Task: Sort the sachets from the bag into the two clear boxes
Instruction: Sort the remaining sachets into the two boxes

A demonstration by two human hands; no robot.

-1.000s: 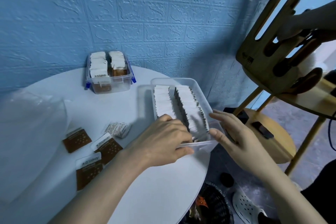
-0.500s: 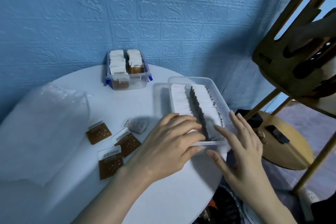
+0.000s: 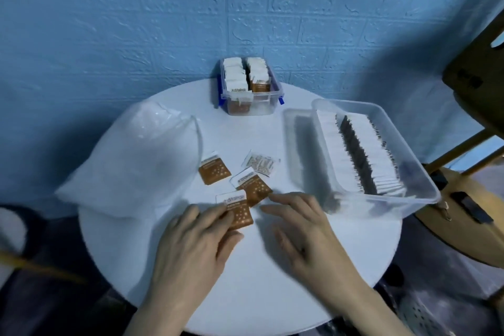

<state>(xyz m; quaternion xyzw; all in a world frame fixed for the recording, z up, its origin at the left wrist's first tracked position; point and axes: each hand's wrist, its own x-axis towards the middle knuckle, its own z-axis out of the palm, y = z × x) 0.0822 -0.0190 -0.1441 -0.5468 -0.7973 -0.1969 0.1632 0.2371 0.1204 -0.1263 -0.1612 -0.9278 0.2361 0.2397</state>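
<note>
Left hand [image 3: 191,248] fingers flat on nearest brown sachet [image 3: 240,213]; right hand [image 3: 302,229] fingers spread, empty, bare desk [image 3: 354,248] beneath; long clear box [image 3: 425,194] just right of them; bag [image 3: 136,166] left.

Sachets, bag, two clear boxes on round white table [image 3: 272,281]
Three brown sachets [image 3: 214,170] flat mid-table, one pale sachet [image 3: 260,163] beside them; limp clear bag [image 3: 131,163] left; small blue-clipped box [image 3: 249,87] at back, large box [image 3: 381,150] right, both with upright sachet rows.
</note>
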